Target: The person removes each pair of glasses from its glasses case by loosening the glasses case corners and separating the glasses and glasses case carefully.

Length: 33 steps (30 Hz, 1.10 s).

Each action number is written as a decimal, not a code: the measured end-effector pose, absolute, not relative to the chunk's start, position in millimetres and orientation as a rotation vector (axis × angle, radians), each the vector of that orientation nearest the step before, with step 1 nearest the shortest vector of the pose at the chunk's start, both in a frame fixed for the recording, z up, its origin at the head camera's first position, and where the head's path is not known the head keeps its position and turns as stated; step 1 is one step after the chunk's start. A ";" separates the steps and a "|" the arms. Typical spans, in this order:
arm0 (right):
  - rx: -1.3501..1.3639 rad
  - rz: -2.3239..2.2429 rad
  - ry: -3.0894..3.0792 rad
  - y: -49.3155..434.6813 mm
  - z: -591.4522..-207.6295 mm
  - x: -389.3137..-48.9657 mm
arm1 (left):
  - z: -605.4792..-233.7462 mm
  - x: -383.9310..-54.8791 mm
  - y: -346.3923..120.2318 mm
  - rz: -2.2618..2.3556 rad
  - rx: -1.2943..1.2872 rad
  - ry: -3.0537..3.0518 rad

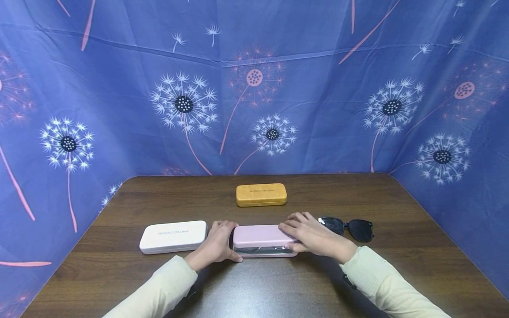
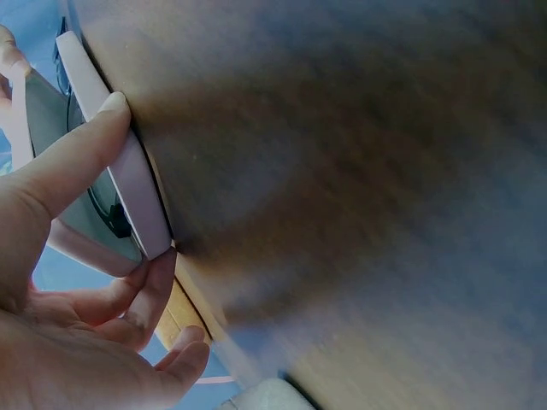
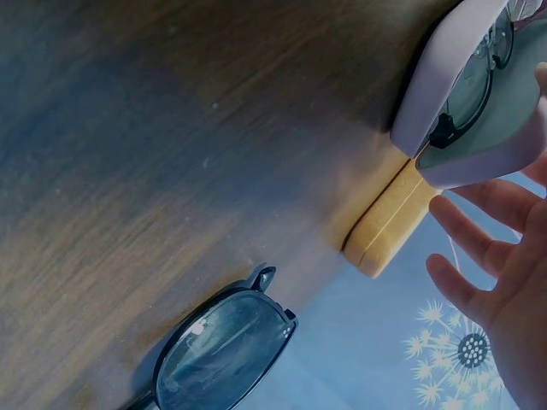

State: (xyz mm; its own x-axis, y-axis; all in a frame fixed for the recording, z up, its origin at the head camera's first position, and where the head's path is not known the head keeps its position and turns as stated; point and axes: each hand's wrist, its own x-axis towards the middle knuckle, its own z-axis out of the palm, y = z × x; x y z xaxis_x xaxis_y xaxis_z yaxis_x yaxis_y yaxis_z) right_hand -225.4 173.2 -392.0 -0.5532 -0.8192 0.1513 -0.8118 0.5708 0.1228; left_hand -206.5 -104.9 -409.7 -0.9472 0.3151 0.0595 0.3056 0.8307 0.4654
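Note:
A pink glasses case point(image 1: 254, 235) sits on the table with its lid partly raised. Black-framed glasses point(image 3: 444, 130) lie inside, showing through the gap. My left hand point(image 1: 218, 240) grips the case's lower half at its left end, thumb on the front wall and fingers round the far corner point(image 2: 64, 213). At the other end, my right hand point(image 1: 310, 234) holds the lid, with the thumb at its front edge and the fingers over the top. Just beyond the right hand lie black sunglasses point(image 1: 359, 229); their left end is partly behind that hand.
A white glasses case point(image 1: 172, 237), closed, lies left of the left hand, close to it. Behind the pink case is a closed yellow glasses case point(image 1: 261, 195). The brown wooden table point(image 1: 254, 287) ends against a blue dandelion-print cloth point(image 1: 318, 97).

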 end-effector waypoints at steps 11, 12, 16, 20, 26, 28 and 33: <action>1.413 -0.116 -2.487 173.1 -396.1 -227.1 | -410.6 -205.7 -104.6 0.764 0.497 2.981; 1.415 -0.103 -2.492 173.3 -396.1 -227.5 | -410.7 -205.7 -104.3 0.770 0.488 2.979; 1.422 -0.027 -2.506 174.0 -395.4 -230.3 | -410.3 -204.9 -103.9 0.769 0.489 2.996; 1.431 0.077 -2.544 175.6 -393.7 -232.9 | -409.5 -204.6 -103.4 0.780 0.473 3.004; 1.444 0.167 -2.594 175.7 -390.3 -235.3 | -409.4 -204.1 -103.0 0.785 0.448 3.010; 1.446 0.169 -2.597 175.5 -389.7 -235.9 | -409.5 -204.0 -102.8 0.788 0.447 3.012; 1.443 0.188 -2.627 174.9 -388.0 -236.8 | -411.4 -204.4 -103.2 0.793 0.433 3.011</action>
State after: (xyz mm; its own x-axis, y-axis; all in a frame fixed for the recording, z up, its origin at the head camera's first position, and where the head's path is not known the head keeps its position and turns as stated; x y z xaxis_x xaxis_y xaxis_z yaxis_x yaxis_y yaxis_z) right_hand -236.8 174.9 -388.0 -0.5311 -0.8279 0.1805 -0.8452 0.5328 -0.0428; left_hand -204.4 -103.2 -411.4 -0.9620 0.2634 0.0715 0.2644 0.8348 0.4830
